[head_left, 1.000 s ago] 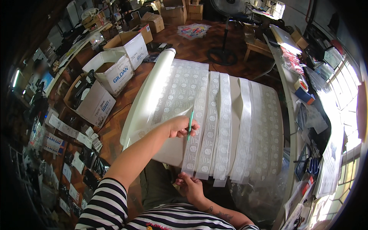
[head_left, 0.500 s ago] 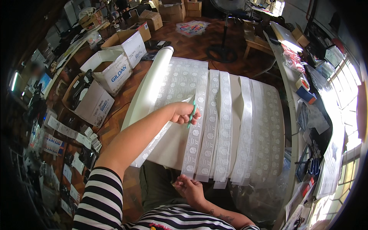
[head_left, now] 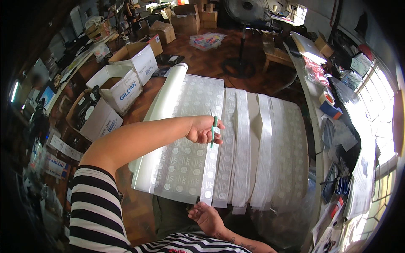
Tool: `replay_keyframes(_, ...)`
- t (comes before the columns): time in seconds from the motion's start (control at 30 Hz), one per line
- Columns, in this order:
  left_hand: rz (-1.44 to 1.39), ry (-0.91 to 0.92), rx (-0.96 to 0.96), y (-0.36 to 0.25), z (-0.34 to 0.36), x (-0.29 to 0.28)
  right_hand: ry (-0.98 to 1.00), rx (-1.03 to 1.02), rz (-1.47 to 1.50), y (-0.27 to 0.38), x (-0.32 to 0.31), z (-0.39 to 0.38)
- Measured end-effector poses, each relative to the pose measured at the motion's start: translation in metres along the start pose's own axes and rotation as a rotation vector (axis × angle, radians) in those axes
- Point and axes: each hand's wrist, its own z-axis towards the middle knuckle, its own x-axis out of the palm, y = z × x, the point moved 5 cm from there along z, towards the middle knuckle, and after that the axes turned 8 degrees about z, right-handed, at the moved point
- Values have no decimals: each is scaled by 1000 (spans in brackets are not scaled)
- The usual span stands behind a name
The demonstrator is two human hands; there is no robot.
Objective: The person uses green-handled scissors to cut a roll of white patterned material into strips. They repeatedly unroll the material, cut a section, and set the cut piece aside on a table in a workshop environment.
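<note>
My left hand is closed round the green handles of a pair of scissors, over the printed film. Its blades are mostly hidden by the hand. Below, at the table's near edge, my right hand pinches the lower end of a narrow printed strip. This strip lies along the right edge of a wide translucent printed sheet, which is joined to a white roll at the left. To the right, several cut strips lie side by side, some overlapping.
A side table along the right holds papers, a tape dispenser and blue-handled scissors. Open cardboard boxes stand on the floor at the left. A standing fan is beyond the work table.
The wide sheet, lifted and folded back before, now lies flat over the board. My left hand with the scissors sits slightly lower in view. The whole view has shifted a little.
</note>
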Motion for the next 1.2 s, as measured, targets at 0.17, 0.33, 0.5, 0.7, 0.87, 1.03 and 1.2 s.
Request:
replay_keyframes(0.17, 100, -33, 54, 16, 21, -24, 95, 22, 26, 2, -3, 1)
replay_keyframes(0.33, 191, -76, 169, 29, 34, -33, -54, 11, -44, 3, -14, 3)
replay_keyframes(0.5, 249, -133, 230, 31, 41, -38, -103, -15, -84, 7, -23, 6)
replay_keyframes(0.7, 249, -172, 283, 16, 49, -43, -147, -40, -93, 8, -24, 8)
replay_keyframes(0.87, 203, -170, 301, -10, 55, -58, -196, -52, -157, 11, -35, 7)
replay_keyframes(1.03, 212, -162, 301, -34, 57, -73, -204, 1, -124, 11, -36, 6)
replay_keyframes(1.2, 211, -161, 327, -56, 68, -84, -137, -64, -124, 4, -62, 10)
